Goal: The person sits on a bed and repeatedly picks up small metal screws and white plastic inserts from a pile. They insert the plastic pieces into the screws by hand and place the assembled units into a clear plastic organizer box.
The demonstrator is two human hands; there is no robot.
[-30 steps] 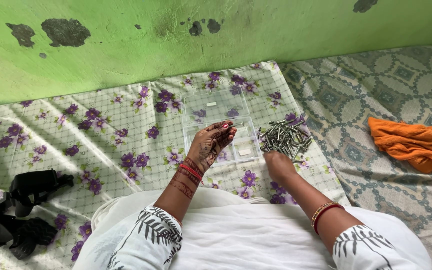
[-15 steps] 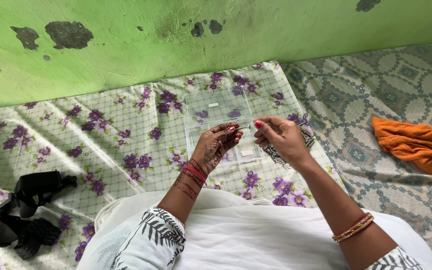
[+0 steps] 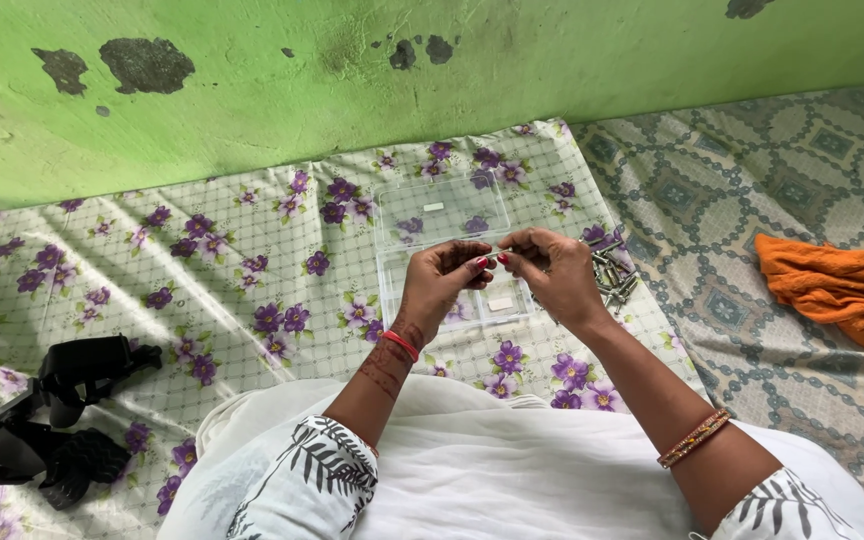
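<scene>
Clear plastic box [image 3: 439, 212] open under both hands.

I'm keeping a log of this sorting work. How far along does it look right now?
Done: little shows; the clear plastic box lies open and looks nearly empty. In hand: left hand and right hand meet above it, pinching one small metal piece. Left: the pile of metal pieces beside the box.

I see open floral purple-flowered sheet [image 3: 202, 260] left of the clear plastic compartment box [image 3: 442, 215]; a pile of grey metal screws [image 3: 612, 275] blocks its right side.
</scene>
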